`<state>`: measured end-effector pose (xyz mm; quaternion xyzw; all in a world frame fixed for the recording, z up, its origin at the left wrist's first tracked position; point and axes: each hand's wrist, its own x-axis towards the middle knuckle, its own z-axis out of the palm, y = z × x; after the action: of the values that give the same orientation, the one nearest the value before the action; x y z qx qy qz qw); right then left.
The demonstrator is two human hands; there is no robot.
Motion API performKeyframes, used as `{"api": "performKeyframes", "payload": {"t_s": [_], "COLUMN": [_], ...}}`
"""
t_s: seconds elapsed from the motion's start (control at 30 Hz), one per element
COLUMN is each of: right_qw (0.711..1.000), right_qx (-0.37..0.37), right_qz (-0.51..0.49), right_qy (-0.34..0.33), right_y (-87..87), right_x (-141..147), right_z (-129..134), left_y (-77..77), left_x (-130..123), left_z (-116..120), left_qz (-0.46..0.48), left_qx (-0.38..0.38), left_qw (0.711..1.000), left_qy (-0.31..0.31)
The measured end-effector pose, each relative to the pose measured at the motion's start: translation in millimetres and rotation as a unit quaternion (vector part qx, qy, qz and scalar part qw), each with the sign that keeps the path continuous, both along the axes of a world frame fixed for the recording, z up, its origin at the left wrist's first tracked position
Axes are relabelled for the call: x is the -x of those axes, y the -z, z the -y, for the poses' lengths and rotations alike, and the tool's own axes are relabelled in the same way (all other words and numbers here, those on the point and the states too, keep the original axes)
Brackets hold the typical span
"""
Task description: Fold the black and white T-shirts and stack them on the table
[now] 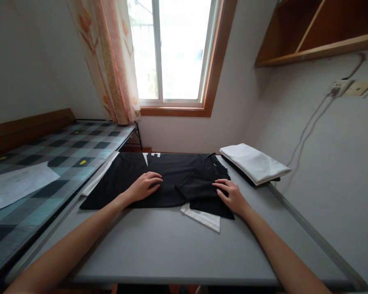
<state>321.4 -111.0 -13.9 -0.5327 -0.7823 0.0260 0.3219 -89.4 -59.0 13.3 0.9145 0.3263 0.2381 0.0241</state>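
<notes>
A black T-shirt [171, 163] lies spread across the grey table, one long side folded over and a sleeve flopped toward me on the right. White lettering shows at its far edge. White cloth [202, 217] peeks out from under the sleeve, and more white shows below the hem at the left. My left hand [145, 185] rests on the middle of the shirt with fingers stretched out. Near the collar, my right hand [231, 195] lies on the sleeve, its fingers also extended. Neither hand grips the fabric.
A folded white cloth [254, 163] sits on something black at the table's [171, 249] back right. To the left is a bed with a checked mattress [88, 143], papers [21, 183] on it. Ahead are a window and curtain [110, 61]; a shelf [319, 53] hangs upper right.
</notes>
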Motion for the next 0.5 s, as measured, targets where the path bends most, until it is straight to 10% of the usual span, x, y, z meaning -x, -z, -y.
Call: {"api": "performKeyframes", "payload": {"t_s": [0.23, 0.5], "right_qw": [0.999, 0.997], "right_qx": [0.018, 0.055], "right_qz": [-0.036, -0.045], "right_qy": [0.003, -0.003], "right_y": [1.7, -2.5], "right_x": [-18.0, -24.6], "right_z": [-0.3, -0.1], "left_y": [-16.8, -2.6], "left_x": [-79.6, -94.5], "left_z": [11.3, 17.5], "left_qz": [-0.077, -0.064], "left_qx": [-0.021, -0.037], "left_qw": [0.985, 0.981], "left_qy": [0.154, 0.179]}}
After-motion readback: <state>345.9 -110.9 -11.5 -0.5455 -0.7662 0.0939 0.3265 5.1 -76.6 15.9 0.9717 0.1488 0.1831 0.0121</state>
